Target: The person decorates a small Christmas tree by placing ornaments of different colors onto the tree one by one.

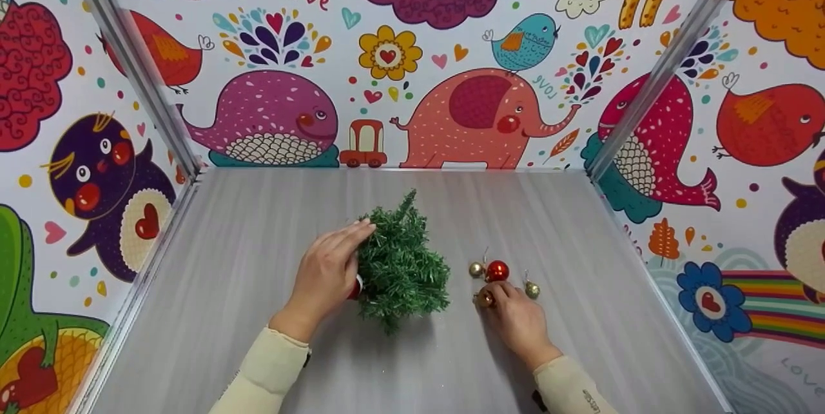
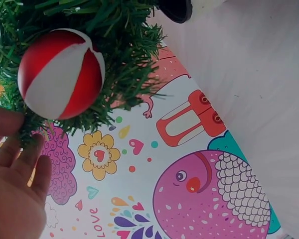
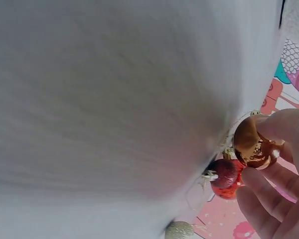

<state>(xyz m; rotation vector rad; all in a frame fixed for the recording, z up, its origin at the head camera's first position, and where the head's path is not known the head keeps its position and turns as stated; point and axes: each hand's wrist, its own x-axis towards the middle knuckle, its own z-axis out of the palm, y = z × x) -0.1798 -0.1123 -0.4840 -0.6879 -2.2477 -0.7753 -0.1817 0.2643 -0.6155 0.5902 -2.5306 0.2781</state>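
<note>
A small green artificial Christmas tree (image 1: 406, 266) stands on the table, a red and white striped ball (image 2: 62, 74) hanging on its left side. My left hand (image 1: 325, 272) is at the tree's upper left, and in the left wrist view its thumb and fingers pinch a branch tip (image 2: 27, 127). To the right of the tree, my right hand (image 1: 519, 320) holds a shiny copper-gold Christmas ball (image 3: 254, 142) between thumb and fingers, low over the table. Just beyond that hand lie a shiny red ball (image 1: 497, 270) and a small gold ball (image 1: 475, 269). A glittery gold ball (image 1: 532, 289) lies to its right.
The grey table (image 1: 258, 207) is bounded by patterned walls (image 1: 451, 46) at the back and both sides. Metal posts (image 1: 138, 72) rise at the back corners. In the right wrist view a dark red ball (image 3: 224, 173) sits beside the red one.
</note>
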